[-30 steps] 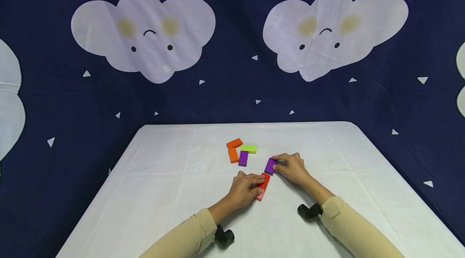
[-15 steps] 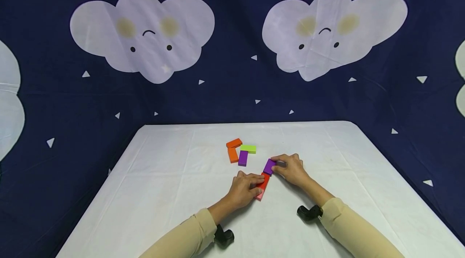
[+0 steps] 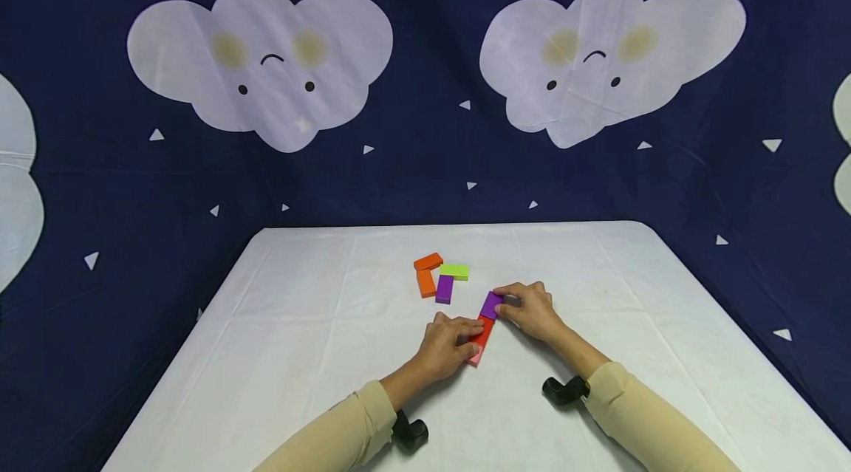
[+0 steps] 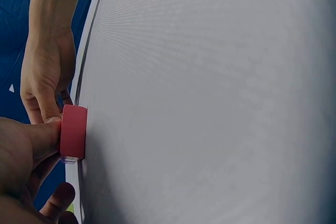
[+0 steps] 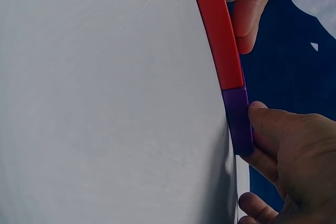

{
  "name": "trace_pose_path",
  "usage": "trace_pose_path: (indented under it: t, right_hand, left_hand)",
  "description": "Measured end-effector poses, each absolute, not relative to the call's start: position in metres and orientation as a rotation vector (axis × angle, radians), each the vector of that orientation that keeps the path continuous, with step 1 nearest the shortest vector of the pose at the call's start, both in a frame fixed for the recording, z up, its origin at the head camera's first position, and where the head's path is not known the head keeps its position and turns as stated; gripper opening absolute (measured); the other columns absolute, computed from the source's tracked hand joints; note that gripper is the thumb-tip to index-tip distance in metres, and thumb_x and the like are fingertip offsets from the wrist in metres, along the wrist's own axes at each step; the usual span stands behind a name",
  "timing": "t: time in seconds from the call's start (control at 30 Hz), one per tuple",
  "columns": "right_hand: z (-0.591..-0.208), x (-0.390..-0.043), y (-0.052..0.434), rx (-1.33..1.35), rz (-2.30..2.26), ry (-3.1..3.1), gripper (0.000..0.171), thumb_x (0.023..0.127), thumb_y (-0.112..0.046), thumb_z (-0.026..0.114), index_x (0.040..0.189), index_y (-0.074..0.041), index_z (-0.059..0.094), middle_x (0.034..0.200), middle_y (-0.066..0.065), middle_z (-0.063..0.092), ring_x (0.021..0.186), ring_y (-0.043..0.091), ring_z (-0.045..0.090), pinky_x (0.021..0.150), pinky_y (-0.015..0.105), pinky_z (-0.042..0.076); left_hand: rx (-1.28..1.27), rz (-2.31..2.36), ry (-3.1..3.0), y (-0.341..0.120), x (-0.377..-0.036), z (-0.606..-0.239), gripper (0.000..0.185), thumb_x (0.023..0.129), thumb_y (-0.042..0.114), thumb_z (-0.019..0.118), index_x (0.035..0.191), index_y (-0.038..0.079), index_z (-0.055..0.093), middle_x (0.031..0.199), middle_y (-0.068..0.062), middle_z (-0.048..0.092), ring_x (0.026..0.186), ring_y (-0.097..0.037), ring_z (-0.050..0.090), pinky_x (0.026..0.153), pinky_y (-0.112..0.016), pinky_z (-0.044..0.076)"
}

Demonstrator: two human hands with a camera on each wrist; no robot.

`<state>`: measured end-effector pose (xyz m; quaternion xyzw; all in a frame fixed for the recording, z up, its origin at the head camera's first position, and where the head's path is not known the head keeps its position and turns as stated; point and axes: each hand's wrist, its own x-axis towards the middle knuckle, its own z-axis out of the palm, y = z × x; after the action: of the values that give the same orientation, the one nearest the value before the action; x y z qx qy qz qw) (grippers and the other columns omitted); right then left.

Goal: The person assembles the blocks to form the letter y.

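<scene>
Left hand (image 3: pixel 442 346) loosely extended, right hand (image 3: pixel 535 312) pinching, both at white surface (image 3: pixel 266 383); red block (image 5: pixel 221 40) under left fingers, purple block (image 5: pixel 239 121) in right pinch, butted against red's end, pink block (image 4: pixel 74 132) at left thumb.

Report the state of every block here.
Red rectangular block: flat, touched by left hand's grip.
Pink rectangular block: flat, against red.
Purple rectangular block: flat, against red, pinched in right hand's grip.
Second purple rectangular block: flat, unheld.
Lime-green rectangular block: flat, unheld.
Far orange rectangular block: flat, unheld.
Near orange rectangular block: flat, unheld.
</scene>
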<state>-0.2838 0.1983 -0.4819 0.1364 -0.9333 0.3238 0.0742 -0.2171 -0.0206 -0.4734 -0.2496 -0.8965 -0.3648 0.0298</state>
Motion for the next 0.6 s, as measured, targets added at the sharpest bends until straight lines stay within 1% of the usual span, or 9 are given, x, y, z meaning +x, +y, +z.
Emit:
trace_pose_path:
  t: [0.27,0.6]
  right_hand:
    - [-0.4815,-0.2829,0.1981,0.393,0.996,-2.817,0.035,0.08,-0.031,0.073,0.113,-0.021,0.069,0.12,0.006,0.066,0.095,0.025,0.044,0.076,0.038,0.03]
    - [-0.4808,-0.2818,0.1988,0.377,0.991,-2.833,0.035,0.08,-0.032,0.072,0.113,-0.022,0.069,0.12,0.006,0.066,0.097,0.026,0.044,0.077,0.038,0.03]
  left_hand:
    - [-0.776,-1.097,-2.761,-0.0206,-0.2163,-0.4718,0.032,0.083,0.018,0.07,0.115,0.013,0.069,0.121,0.003,0.067,0.083,-0.008,0.042,0.075,-0.024,0.029]
    - [-0.774,-1.09,-2.773,-0.02,-0.2149,-0.4709,0.033,0.083,0.018,0.07,0.116,0.013,0.069,0.121,0.003,0.067,0.084,-0.008,0.042,0.075,-0.024,0.028]
